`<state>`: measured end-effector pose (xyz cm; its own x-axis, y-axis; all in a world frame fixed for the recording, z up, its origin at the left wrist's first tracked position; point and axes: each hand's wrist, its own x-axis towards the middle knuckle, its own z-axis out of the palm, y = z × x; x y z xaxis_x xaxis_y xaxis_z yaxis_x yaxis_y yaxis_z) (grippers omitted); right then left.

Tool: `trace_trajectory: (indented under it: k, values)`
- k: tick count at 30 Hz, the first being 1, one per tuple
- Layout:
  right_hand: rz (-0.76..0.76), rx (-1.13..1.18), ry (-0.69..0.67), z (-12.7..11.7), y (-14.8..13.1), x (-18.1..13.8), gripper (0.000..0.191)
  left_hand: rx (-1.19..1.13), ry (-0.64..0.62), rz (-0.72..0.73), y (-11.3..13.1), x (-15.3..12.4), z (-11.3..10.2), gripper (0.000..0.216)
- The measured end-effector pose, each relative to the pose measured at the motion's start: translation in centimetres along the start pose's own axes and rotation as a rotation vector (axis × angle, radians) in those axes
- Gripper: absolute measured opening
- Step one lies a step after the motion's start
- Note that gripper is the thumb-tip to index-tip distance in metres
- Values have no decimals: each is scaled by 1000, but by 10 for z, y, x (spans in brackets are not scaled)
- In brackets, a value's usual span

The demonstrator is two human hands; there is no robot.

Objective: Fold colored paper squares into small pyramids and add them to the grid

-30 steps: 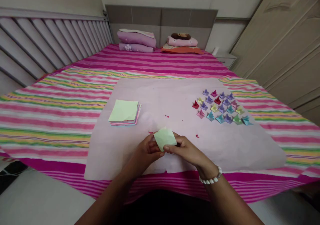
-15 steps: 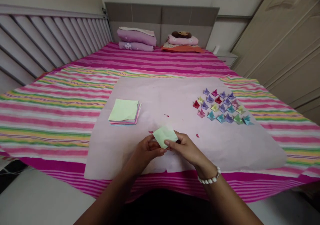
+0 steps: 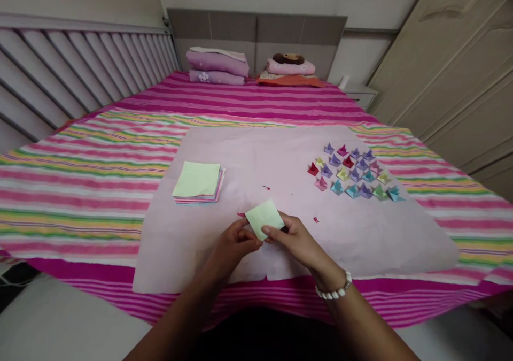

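Between my hands is a small folded square of light green paper (image 3: 263, 216), turned corner-up above the white sheet (image 3: 248, 152). My right hand (image 3: 292, 235) grips it from the right, thumb on its front face and fingers behind. At the lower left corner, my left hand (image 3: 238, 239) pinches the paper with curled fingers, partly hidden. A stack of coloured paper squares (image 3: 197, 179), pale green on top, lies to the left. Several folded paper pieces with pointed tips (image 3: 354, 175), in purple, red, yellow, pink, blue and green, stand in rows at the right.
Small red scraps (image 3: 316, 220) lie on the sheet, which covers a striped bedspread (image 3: 88, 190). Folded purple bedding (image 3: 217, 64) and a pink pile (image 3: 292, 68) sit by the headboard (image 3: 236, 27). A railing (image 3: 100, 61) runs along the left, a wardrobe (image 3: 460, 72) on the right.
Both hands keep their hold on the green paper, which has barely shifted. The view has tilted slightly, and the stack and folded pieces stay where they were.
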<state>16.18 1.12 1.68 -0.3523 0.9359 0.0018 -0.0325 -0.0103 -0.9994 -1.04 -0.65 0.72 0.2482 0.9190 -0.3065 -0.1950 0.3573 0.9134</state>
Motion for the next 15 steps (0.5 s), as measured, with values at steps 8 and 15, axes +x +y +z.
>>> trace_trajectory:
  k: [8,15]
  values:
    - [30,32,84,0,6,1,21,44,-12,81,5,-1,4,45]
    - [57,57,73,2,7,0,23,-53,-82,92,4,-1,2,43]
